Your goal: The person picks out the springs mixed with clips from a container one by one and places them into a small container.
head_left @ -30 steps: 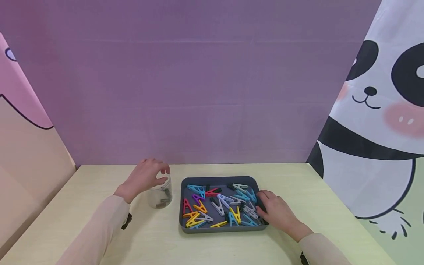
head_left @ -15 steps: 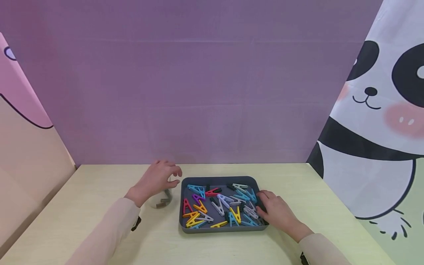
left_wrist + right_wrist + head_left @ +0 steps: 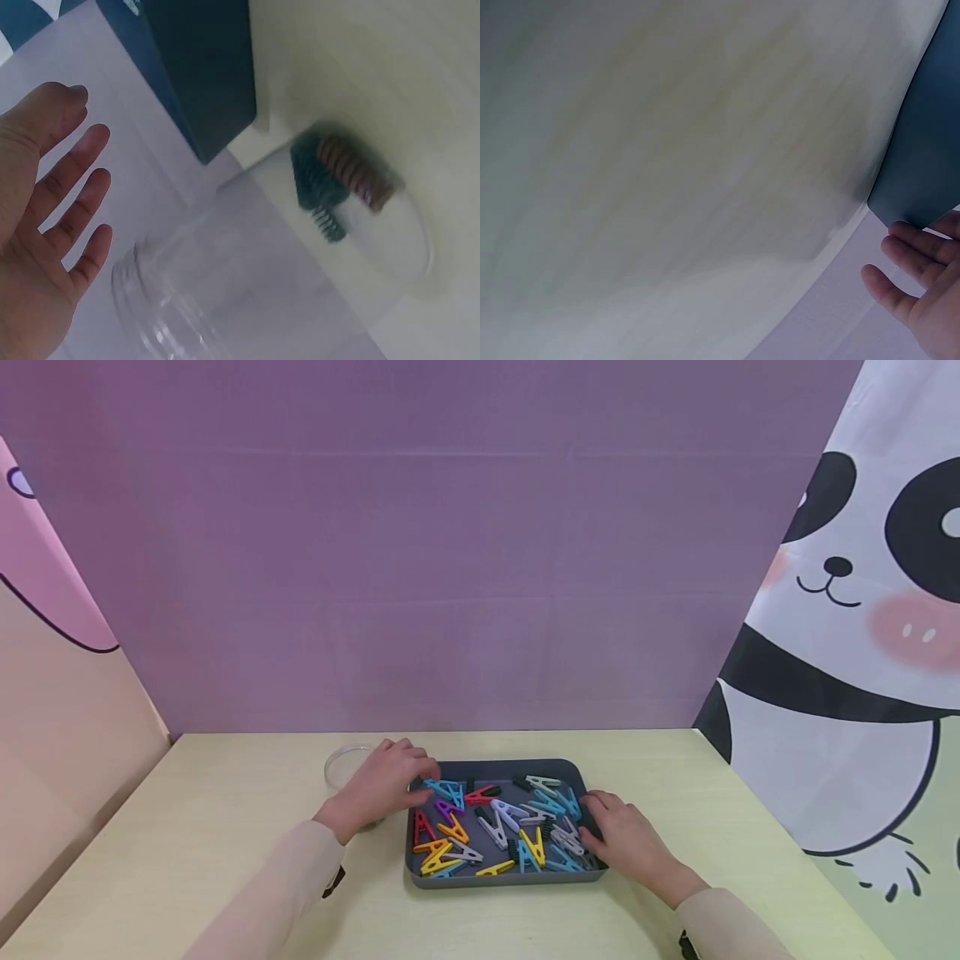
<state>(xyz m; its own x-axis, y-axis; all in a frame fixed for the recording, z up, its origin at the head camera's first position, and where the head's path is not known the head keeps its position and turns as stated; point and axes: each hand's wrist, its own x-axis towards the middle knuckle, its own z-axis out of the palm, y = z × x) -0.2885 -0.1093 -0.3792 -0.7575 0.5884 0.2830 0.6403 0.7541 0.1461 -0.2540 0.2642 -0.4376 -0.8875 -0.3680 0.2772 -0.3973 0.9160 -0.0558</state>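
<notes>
A dark grey tray [image 3: 506, 878] holds several A-shaped plastic clothespins [image 3: 508, 814] in blue, yellow, red, orange, purple and pale tones. Over the tray's left rim hovers my left hand [image 3: 384, 783], palm down, its fingers loosely bent with nothing between them in the left wrist view. Behind that hand stands a clear jar [image 3: 225, 262], mostly hidden in the head view; only its round rim and a bit of its base show. Dark and brown ridged pieces [image 3: 352, 172] lie at its bottom. My right hand [image 3: 633, 842] rests against the tray's right side, fingers touching the wall.
Small black pieces [image 3: 521, 783] lie among the clothespins. The pale tabletop [image 3: 510, 927] ends at a purple backdrop [image 3: 465, 568] behind. A panda-print panel [image 3: 840, 668] stands at the right.
My left hand has moved right and slightly nearer, from above the jar's mouth to the tray's left rim. The jar's rim has come into view. The right hand and tray have not moved.
</notes>
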